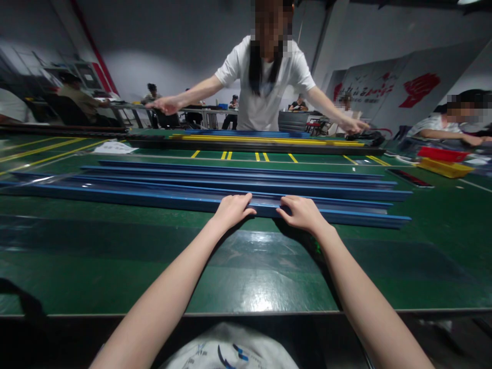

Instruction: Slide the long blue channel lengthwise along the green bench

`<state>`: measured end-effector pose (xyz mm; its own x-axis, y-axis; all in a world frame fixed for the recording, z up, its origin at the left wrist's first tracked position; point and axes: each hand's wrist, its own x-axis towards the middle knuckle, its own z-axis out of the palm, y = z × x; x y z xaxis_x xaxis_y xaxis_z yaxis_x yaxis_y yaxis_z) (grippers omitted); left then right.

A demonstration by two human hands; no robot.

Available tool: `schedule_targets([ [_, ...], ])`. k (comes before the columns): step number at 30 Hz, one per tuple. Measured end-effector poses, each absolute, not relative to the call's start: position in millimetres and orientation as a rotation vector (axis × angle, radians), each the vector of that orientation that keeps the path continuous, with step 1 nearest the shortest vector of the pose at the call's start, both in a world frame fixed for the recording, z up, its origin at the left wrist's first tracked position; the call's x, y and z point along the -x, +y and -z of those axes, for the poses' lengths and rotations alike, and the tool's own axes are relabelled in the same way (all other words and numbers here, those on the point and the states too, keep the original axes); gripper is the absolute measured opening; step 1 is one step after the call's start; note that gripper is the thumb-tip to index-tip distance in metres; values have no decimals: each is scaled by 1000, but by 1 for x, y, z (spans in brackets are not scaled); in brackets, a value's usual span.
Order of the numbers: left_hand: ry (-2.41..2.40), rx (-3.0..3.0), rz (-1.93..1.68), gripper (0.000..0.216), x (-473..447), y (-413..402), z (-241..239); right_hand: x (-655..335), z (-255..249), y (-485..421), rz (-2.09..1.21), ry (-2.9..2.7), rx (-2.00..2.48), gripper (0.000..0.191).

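Note:
A long blue channel strip [265,211] lies across the green table in front of me. My left hand [232,210] is closed over its near wall, with fingers over the top edge and the thumb on the front side. A short way to the right, my right hand [303,212] grips the same wall in a like manner. Just beyond lie several more blue channel strips [338,191], roughly parallel and close together. Between my arms and spreading to both sides, a clear, glossy plastic sheet [115,246] rests flat on the table.
Across the green table [442,225], a co-worker in a white shirt [265,102] stretches both arms over yellow and black strips [277,141]. At right are a phone [409,178], a yellow bin [446,167] and a red bin [442,155]. A white paper [114,147] lies far left.

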<state>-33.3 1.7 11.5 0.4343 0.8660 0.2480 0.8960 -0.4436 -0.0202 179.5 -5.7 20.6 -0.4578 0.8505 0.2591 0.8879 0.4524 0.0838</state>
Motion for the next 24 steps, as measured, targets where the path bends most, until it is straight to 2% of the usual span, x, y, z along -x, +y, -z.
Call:
schedule_targets([
  [24, -1578, 2527, 289, 33, 34, 2, -11, -179, -21, -7, 293, -2519, 1560, 26],
])
